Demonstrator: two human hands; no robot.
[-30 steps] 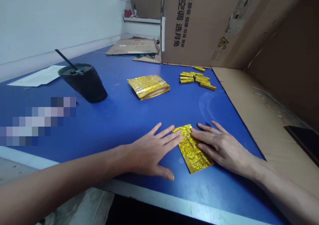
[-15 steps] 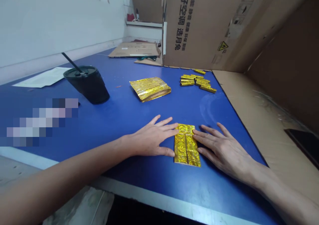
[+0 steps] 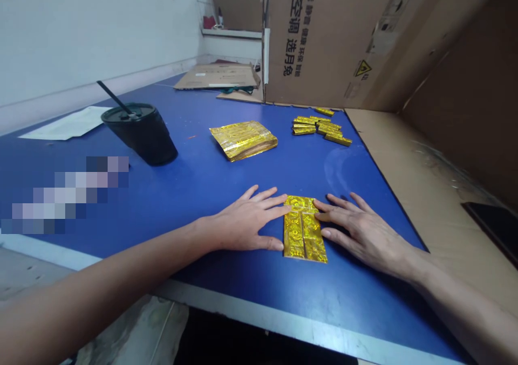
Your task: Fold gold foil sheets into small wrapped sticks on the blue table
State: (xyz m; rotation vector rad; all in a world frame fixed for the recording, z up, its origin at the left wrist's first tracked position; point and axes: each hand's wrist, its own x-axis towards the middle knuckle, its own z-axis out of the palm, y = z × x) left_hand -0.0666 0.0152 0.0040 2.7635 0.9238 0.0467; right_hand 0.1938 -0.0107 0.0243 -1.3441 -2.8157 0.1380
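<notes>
A folded sheet of shiny gold foil paper (image 3: pixel 304 230) lies flat on the blue table near its front edge, with a dark seam running down its middle. My left hand (image 3: pixel 253 219) rests flat with fingers spread, its fingertips and thumb touching the sheet's left edge. On the opposite side, my right hand (image 3: pixel 360 230) lies with its fingers stretched out, fingertips on the sheet's right edge. Beyond my hands sits a stack of gold foil paper (image 3: pixel 245 138). Several narrow folded gold strips (image 3: pixel 324 128) are piled to the right of that stack.
A black cup (image 3: pixel 141 133) with a straw stands at the left, by a white paper (image 3: pixel 68 123). A large cardboard box panel (image 3: pixel 324 41) rises at the back right. Flat cardboard (image 3: pixel 218 76) lies at the far end. A blurred-out patch (image 3: pixel 67 195) covers something on the left.
My hands stay at the two sides of the gold sheet, with my right fingers shifted slightly. The whole view has tilted a little, and the table's things appear slightly higher.
</notes>
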